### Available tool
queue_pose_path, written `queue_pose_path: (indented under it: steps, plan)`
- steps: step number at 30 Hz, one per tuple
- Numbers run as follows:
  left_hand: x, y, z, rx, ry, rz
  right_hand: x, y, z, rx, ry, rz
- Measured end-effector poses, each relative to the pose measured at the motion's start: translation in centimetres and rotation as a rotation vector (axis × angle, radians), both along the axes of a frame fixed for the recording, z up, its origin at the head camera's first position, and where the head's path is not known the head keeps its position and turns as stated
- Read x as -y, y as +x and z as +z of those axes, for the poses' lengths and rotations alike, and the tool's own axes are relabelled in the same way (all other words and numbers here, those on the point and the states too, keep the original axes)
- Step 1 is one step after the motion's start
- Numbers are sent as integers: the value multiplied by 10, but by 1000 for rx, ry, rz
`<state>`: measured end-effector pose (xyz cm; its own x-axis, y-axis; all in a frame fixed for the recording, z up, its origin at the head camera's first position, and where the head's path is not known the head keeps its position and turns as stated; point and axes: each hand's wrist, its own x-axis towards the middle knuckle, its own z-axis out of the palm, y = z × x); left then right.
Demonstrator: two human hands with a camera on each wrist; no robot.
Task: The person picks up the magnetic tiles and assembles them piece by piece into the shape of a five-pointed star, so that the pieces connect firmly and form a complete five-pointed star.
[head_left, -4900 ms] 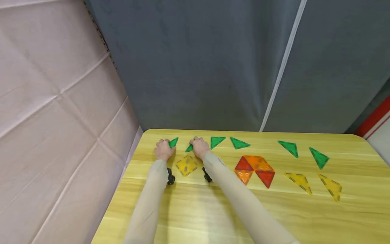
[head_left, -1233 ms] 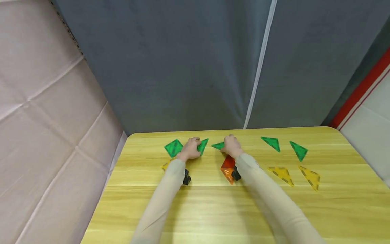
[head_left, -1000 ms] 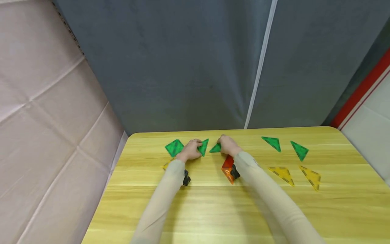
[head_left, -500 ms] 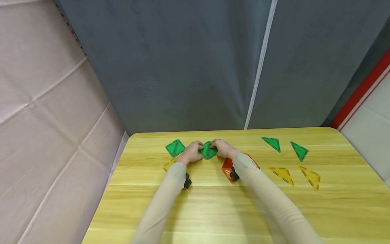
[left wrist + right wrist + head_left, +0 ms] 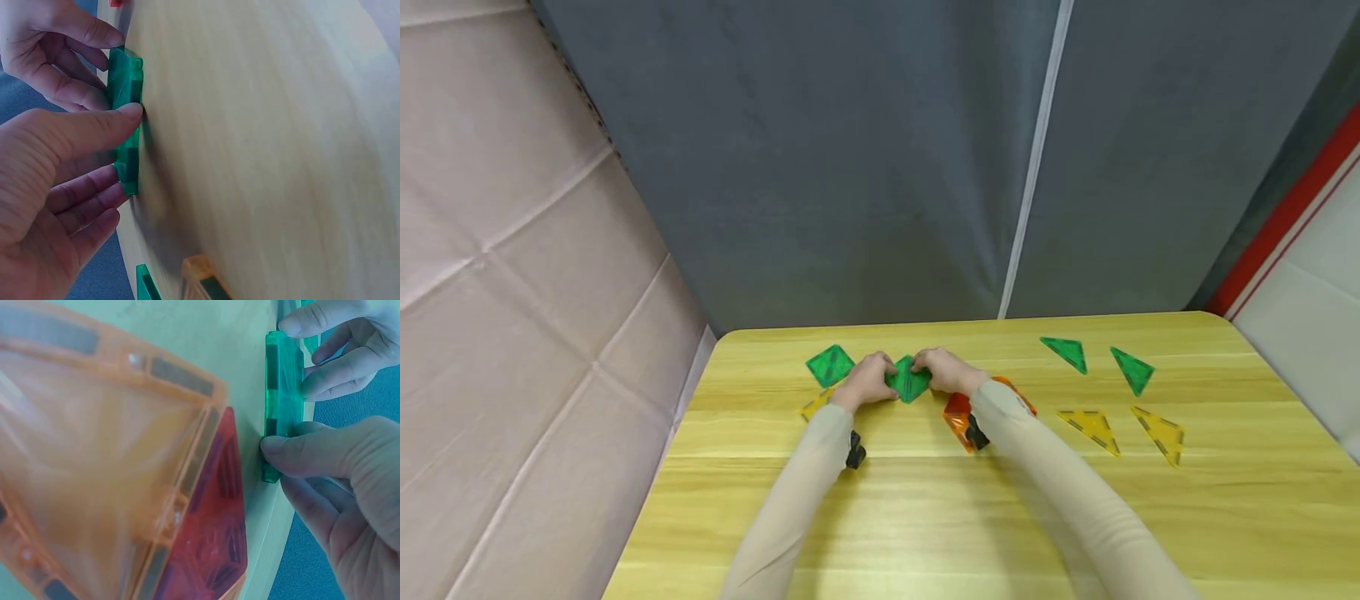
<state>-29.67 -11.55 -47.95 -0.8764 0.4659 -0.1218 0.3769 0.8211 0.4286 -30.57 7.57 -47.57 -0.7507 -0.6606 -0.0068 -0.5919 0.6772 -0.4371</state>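
Two translucent green triangular magnetic tiles [image 5: 907,380] meet along one edge as a diamond near the table's far side. My left hand [image 5: 867,382] pinches the left one between thumb and fingers, and my right hand [image 5: 946,372] pinches the right one. In the left wrist view the green tiles [image 5: 128,81] look nearly edge-on, with the left thumb across the near edge. The right wrist view has the right thumb and fingers on the lower end of the green piece [image 5: 282,387]. Fingers cover parts of both tiles.
Left of the hands lies another green diamond [image 5: 830,365], with yellow tiles [image 5: 816,403] partly behind the left arm. Red and orange tiles [image 5: 958,417] sit partly under the right forearm. Rightward are two green triangles [image 5: 1066,353] and two yellow triangles [image 5: 1092,431]. A grey curtain [image 5: 865,167] hangs behind the wooden table.
The hands left a first green pair, now joined at left, and took hold of two more green triangles. The right hand brought its triangle leftward against the other; the pair then shifted slightly nearer.
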Motion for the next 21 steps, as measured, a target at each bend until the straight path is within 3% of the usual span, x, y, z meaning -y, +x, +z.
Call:
queue_pose_path:
  steps: [5, 8, 14, 21]
  plan:
    - [1, 4, 3, 0, 1, -2, -5, 3, -1, 41, -41, 25]
    - [2, 6, 3, 9, 13, 2, -20, 3, -4, 63, -121, -23]
    - [7, 9, -4, -86, 94, 15, -82, -1, -6, 20, -302, -307]
    - [-4, 11, -8, -181, 256, 47, -146, 2, -14, -70, -216, -583]
